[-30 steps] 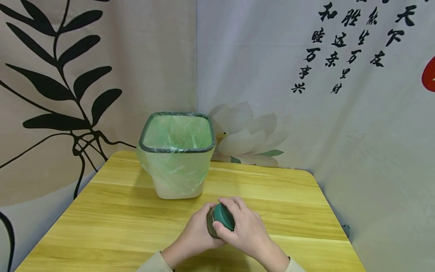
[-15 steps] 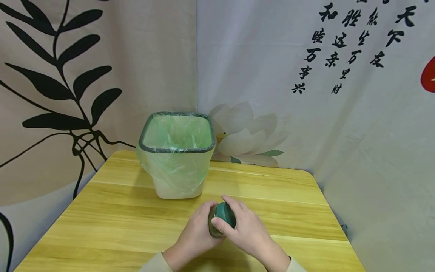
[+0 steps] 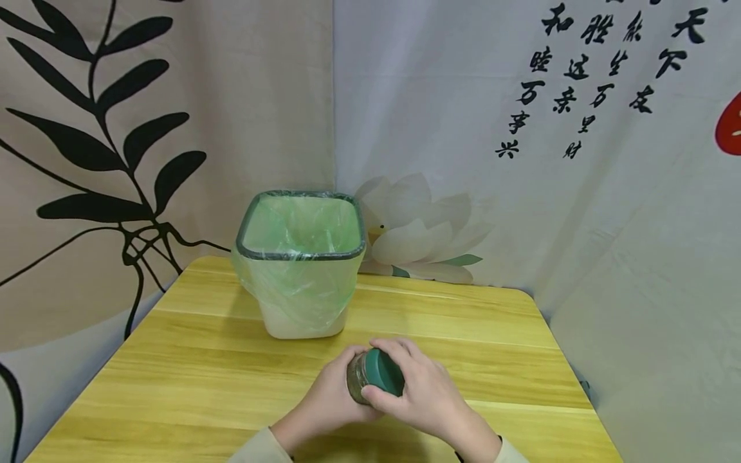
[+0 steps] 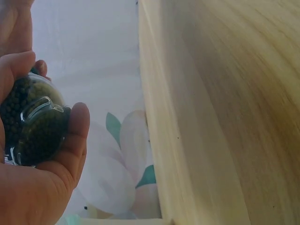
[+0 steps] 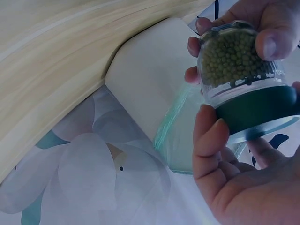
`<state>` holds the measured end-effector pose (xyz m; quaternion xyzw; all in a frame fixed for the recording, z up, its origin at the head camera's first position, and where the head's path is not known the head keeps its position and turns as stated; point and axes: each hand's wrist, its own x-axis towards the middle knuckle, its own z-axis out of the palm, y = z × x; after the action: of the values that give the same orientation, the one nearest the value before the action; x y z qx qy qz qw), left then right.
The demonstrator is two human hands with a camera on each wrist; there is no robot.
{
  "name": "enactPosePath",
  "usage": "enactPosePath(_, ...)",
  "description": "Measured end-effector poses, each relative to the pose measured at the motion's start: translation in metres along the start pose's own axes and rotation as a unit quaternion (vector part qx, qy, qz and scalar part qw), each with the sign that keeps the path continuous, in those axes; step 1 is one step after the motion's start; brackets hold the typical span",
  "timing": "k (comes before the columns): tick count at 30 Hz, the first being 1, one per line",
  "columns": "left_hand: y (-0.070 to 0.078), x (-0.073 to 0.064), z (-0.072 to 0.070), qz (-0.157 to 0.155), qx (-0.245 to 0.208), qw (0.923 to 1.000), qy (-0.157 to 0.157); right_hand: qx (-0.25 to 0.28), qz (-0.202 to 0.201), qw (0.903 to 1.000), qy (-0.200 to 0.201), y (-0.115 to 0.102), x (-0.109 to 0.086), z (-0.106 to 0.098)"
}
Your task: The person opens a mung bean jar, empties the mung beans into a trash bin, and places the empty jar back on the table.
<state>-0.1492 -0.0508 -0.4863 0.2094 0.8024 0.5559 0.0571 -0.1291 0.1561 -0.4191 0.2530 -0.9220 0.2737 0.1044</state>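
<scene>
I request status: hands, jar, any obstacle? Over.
Left hand grips jar; right hand holds green lid. Lid on, jar tilted, greenish grains inside. Lined bin beyond, seemingly not in the way.

- Bin point(image 3: 303, 326): on the counter point(image 3: 463, 334), rear left, before the backdrop point(image 3: 440, 128).
- Liner point(image 3: 309, 286): in the bin, over its rim.
- Jar point(image 3: 356, 379): in front of the bin, between left hand point(image 3: 334, 397) and right hand point(image 3: 425, 391).
- Lid point(image 3: 384, 372): on the jar.
- Beans point(image 5: 232, 56): in the jar.
</scene>
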Motion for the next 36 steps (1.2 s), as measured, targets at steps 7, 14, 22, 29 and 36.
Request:
enactPosePath(7, -0.0011, 0.0017, -0.0018, -0.01, -0.025, 0.9996, -0.007, -0.001, 0.003, 1.0, 0.006, 0.0007, 0.0, -0.0002)
enactPosePath(14, -0.0021, 0.0007, -0.001, -0.01, -0.043, 0.999, -0.01, 0.002, 0.0, 0.9998, 0.018, 0.001, -0.0004, 0.0004)
enactPosePath(22, -0.0037, 0.0, 0.0019, -0.008, -0.097, 0.995, -0.02, 0.017, 0.017, 0.9996, 0.015, 0.0, -0.001, -0.0011)
enactPosePath(29, -0.0049, 0.0003, 0.0032, -0.016, -0.129, 0.9913, -0.022, 0.014, 0.012, 0.9994, 0.029, -0.0008, -0.0017, -0.0028)
enactPosePath(36, -0.0043, -0.0007, 0.0023, -0.024, -0.135, 0.9904, -0.019, 0.013, 0.0, 0.999, 0.042, -0.0004, -0.0017, -0.0047)
